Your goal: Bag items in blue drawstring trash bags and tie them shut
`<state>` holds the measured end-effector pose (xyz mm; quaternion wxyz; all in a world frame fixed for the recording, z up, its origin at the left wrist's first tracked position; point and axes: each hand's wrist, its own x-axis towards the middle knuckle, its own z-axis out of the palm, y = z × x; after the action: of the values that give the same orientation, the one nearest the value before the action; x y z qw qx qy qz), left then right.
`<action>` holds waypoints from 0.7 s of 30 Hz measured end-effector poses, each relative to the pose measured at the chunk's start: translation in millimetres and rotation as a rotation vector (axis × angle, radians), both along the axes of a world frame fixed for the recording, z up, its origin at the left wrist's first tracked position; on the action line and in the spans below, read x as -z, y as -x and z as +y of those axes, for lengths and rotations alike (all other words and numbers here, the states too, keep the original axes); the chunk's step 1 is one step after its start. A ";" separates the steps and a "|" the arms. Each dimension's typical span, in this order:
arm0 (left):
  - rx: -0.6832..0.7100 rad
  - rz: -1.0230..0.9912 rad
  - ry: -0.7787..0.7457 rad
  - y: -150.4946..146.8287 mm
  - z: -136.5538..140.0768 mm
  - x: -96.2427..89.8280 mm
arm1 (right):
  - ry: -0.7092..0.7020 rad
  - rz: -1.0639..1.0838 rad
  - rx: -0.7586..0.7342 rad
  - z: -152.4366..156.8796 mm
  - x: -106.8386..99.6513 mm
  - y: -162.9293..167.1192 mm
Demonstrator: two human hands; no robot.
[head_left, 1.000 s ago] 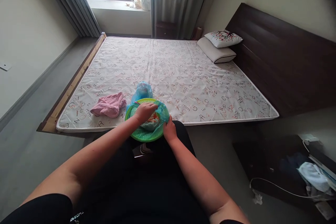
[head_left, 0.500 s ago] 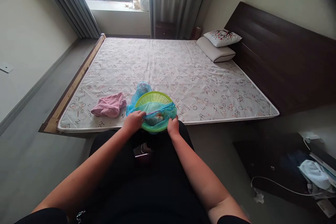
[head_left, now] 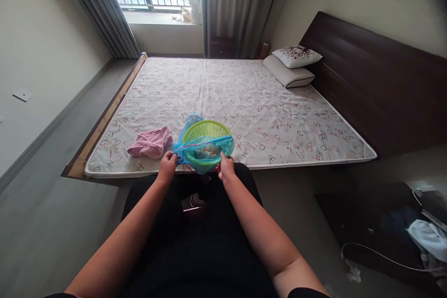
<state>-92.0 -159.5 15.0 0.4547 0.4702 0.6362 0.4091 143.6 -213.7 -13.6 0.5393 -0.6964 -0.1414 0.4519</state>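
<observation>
Beside the mattress [head_left: 286,146], left fingers [head_left: 169,155] pinch the blue bag [head_left: 179,149]; right fingers [head_left: 223,162] clamp the green basket [head_left: 206,128] by its rim.

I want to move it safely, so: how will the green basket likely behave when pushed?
The green basket should probably keep its shape: its rim looks round. It is probably light itself, given the perforated wall. The blue plastic across it might slip, being thin and wrinkled.

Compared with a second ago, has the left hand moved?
Yes, the left hand has moved leftward, closer to the pink cloth lying on the mattress.
</observation>
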 end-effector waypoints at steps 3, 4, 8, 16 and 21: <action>-0.093 -0.087 -0.056 1.5 4.8 -13.8 | -0.001 0.209 0.046 -6.0 -19.4 0.5; -0.115 -0.115 -0.069 2.3 7.2 -19.5 | -0.006 0.256 0.049 -8.3 -25.8 -2.1; -0.154 -0.254 -0.052 1.3 13.8 -39.9 | -0.023 0.350 0.057 -12.8 -48.9 -20.4; -0.215 -0.424 0.090 -9.8 13.3 -60.7 | -0.087 0.302 0.111 -5.3 -88.7 -66.8; -0.098 -0.225 0.094 -2.8 10.1 -55.1 | -0.214 0.492 0.118 7.9 -113.2 -88.5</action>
<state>-89.2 -149.5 70.1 0.5242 0.3679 0.6220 0.4506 232.1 -205.8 99.6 0.6534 -0.5119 -0.0122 0.5576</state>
